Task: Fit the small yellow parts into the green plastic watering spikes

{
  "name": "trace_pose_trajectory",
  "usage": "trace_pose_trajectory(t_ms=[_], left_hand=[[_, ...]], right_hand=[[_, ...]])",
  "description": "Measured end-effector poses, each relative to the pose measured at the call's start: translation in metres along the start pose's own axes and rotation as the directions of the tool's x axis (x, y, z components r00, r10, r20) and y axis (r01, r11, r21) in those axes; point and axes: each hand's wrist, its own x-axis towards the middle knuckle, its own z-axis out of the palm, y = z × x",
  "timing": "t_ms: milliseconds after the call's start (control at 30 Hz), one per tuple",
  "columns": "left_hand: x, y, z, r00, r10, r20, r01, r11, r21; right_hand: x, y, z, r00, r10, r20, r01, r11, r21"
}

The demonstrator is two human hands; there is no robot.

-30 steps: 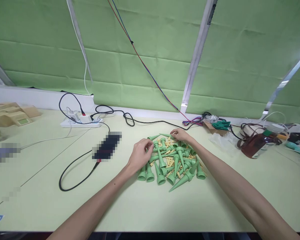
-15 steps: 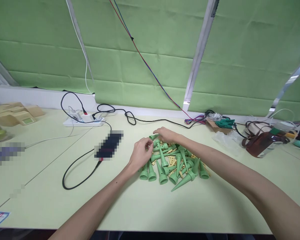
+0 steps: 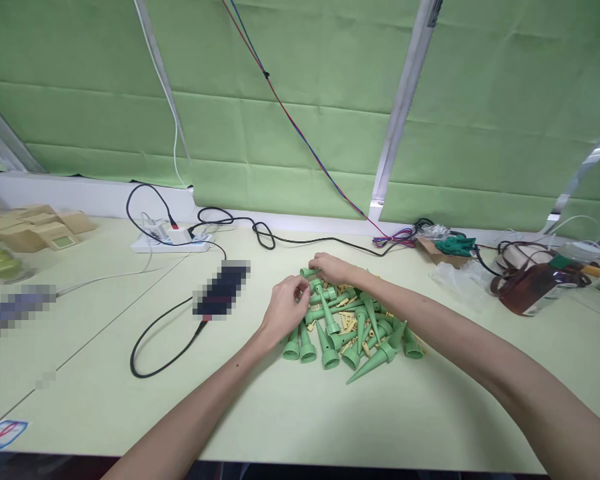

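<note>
The green cones [image 3: 330,359] lie in a loose heap on the table [image 3: 260,413], right of the phone-like dark device [image 3: 221,290], its outline pixelated, with small yellow pieces [image 3: 349,323] scattered among them. Their long axes run many ways. Along the near left edge of the heap, several have their open wide ends toward the person and their narrow ends pointing away, toward the green wall covering [image 3: 290,133]. The frontmost cone [image 3: 375,363] lies aslant, its tip pointing near and to the left, its thick end farther back and to the right. At the far left corner, a short-looking cone [image 3: 309,273] lies roughly crosswise, wide end to the left, its other end running under the right hand [image 3: 327,268]. That hand reaches across the back of the heap, fingers bent down and touching this cone; whether they pinch it cannot be told. The left hand [image 3: 286,303] rests at the heap's left edge, fingers curled in toward the thumb, close to the nearest cones; whether anything is between them is hidden.
</note>
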Motion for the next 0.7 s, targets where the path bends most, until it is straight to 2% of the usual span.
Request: trace_pose_trajectory(t_ms=[267,433,500,600,700], left_hand=[[0.000,0.001,-0.002,1.000,-0.013,-0.010,0.012,1.000,-0.026],[0.001,0.006,-0.002,0.996,-0.092,-0.002,0.089,0.974,-0.206],[0.002,0.009,-0.002,0.991,-0.132,0.018,0.130,0.925,-0.357],[0.003,0.013,-0.002,0.985,-0.154,0.071,0.167,0.793,-0.586],[0.004,0.016,-0.003,0.982,-0.149,0.120,0.190,0.681,-0.707]], right_hand=[[-0.029,-0.003,-0.042,0.987,0.059,-0.149,-0.060,0.998,0.003],[-0.059,-0.022,-0.068,0.967,0.093,-0.237,-0.090,0.996,0.021],[-0.069,-0.036,-0.074,0.959,0.113,-0.260,-0.107,0.994,0.036],[-0.080,-0.061,-0.074,0.940,0.183,-0.288,-0.177,0.983,0.050],[-0.086,-0.085,-0.067,0.921,0.241,-0.306,-0.231,0.970,0.069]])
